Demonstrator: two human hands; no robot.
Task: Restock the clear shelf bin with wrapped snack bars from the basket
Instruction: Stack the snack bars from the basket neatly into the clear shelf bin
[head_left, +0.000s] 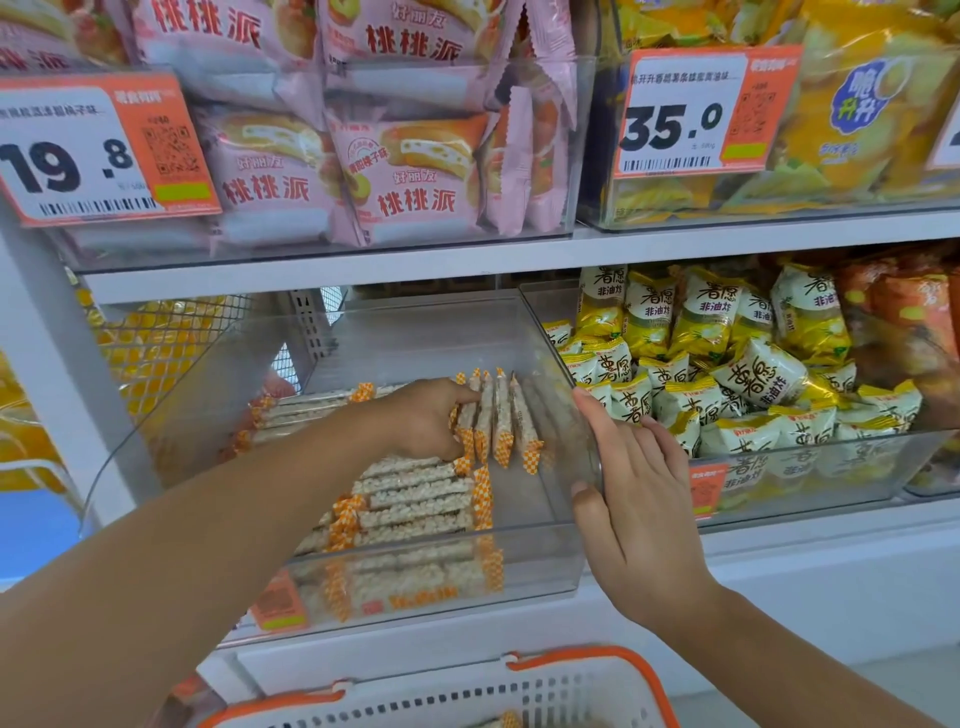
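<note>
The clear shelf bin (467, 566) sits on the middle shelf, partly filled with wrapped snack bars (415, 493) that have orange checkered ends. Several bars lie flat in rows near the front and left. A few bars (498, 421) stand on edge against the right side. My left hand (423, 415) reaches into the bin and holds these upright bars with curled fingers. My right hand (634, 493) grips the bin's right wall, thumb inside, fingers outside. The white basket (519, 696) with an orange rim is at the bottom edge, one bar just visible in it.
A neighbouring clear bin (810, 467) of yellow and white snack bags stands to the right. Above are bins of pink pie packs (405, 171) and yellow chip bags (857, 114), with orange price tags (104, 150). A white shelf upright (47, 332) runs down the left.
</note>
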